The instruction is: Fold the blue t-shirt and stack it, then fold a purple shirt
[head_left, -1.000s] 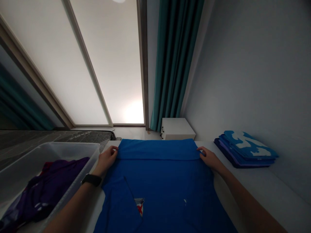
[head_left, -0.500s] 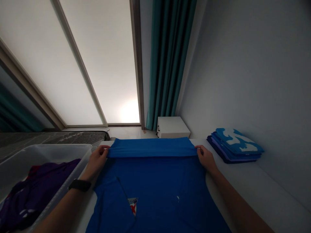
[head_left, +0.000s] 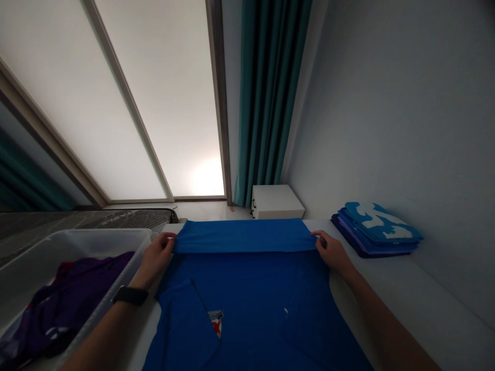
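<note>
A blue shirt lies spread on a white table, with a small red and white emblem on its left part. Its far end is turned over into a lighter blue band. My left hand pinches the left corner of that band, and a dark wristband sits on this wrist. At the opposite corner, my right hand grips the cloth between thumb and fingers. The band is stretched straight between both hands.
To the left stands a clear plastic bin with purple clothes inside. A stack of folded blue and purple clothes rests at the right by the wall. Beyond the table are a small white cabinet and a teal curtain.
The view has shifted slightly, so most things sit a little farther right. Both hands keep their hold on the band, and the shirt's fold looks nearly the same.
</note>
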The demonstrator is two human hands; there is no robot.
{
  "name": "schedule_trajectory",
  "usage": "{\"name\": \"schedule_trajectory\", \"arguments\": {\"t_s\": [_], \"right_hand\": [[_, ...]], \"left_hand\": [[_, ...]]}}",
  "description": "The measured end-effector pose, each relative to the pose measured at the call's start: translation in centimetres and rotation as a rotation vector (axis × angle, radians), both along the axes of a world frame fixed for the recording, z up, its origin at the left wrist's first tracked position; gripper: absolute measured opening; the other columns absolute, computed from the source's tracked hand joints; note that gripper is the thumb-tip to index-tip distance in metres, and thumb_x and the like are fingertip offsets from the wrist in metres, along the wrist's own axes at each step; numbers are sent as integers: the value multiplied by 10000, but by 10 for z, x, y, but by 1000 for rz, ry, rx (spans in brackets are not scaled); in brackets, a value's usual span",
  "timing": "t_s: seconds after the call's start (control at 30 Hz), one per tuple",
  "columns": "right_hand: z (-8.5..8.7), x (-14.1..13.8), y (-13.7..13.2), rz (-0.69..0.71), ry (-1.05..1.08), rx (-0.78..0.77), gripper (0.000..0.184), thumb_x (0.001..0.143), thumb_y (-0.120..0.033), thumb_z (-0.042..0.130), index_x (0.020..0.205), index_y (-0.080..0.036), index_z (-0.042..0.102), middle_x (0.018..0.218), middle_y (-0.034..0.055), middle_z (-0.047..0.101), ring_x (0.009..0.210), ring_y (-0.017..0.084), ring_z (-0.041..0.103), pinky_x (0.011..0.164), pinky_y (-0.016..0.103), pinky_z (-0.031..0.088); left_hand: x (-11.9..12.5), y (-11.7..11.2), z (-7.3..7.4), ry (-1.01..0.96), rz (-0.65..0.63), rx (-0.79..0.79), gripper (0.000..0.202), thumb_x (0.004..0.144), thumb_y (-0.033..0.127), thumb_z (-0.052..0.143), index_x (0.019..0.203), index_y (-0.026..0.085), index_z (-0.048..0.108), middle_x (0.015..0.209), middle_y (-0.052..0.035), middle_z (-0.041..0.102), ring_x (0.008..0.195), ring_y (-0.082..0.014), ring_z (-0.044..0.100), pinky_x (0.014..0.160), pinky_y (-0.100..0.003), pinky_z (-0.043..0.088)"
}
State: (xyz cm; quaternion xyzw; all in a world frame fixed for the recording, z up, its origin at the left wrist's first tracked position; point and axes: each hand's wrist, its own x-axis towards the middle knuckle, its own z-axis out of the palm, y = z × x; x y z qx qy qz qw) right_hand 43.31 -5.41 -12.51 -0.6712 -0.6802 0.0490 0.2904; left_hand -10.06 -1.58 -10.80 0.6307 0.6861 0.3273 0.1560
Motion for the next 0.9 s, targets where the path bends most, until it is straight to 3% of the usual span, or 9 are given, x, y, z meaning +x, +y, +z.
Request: {"name": "schedule_trajectory", "arguments": {"t_s": [0.13,0.27,0.47,0.6,0.73,0.9], "right_hand": [[-11,0,1,62,-69,-107,325,822,-295,387,1002,-195,638,753,43,664,615,186,593,643,296,437],[-16,1,3,50,-84,-115,331,844,-307,384,1024,-203,641,894,81,694,757,217,638,720,324,455],[3,8,0,56,-14,-156,380,845,-325,355,1080,-192,622,627,1,572,546,180,548,569,282,418],[7,8,-6,97,-37,-200,383,824,-309,363,1066,-184,632,613,-5,559,548,178,548,574,281,417],[-4,4,-11,93,-70,-206,364,829,-287,382,1070,-193,637,767,44,668,668,197,623,671,304,465],[-15,2,-15,69,-120,-150,350,859,-256,381,1098,-199,629,1058,96,698,911,228,658,834,350,486]], "left_hand": [[1,-10,1,96,-72,-111,377,802,468,427,1007,213,614,659,26,603,637,-189,596,603,-273,418],[7,-18,-3,99,-40,-53,353,811,445,421,980,214,627,657,22,596,656,-189,597,612,-269,414],[8,-23,3,-89,18,92,333,803,442,419,934,193,598,726,-7,622,691,-203,598,622,-281,437],[2,-28,4,2,-47,-18,363,791,466,414,943,198,607,655,9,601,636,-201,590,589,-275,415],[3,-33,3,116,-86,-116,354,781,450,410,944,218,622,646,15,612,607,-189,591,582,-265,397],[5,-33,-1,156,-64,-72,347,782,437,403,946,221,621,686,2,640,651,-193,617,611,-263,411]]}}
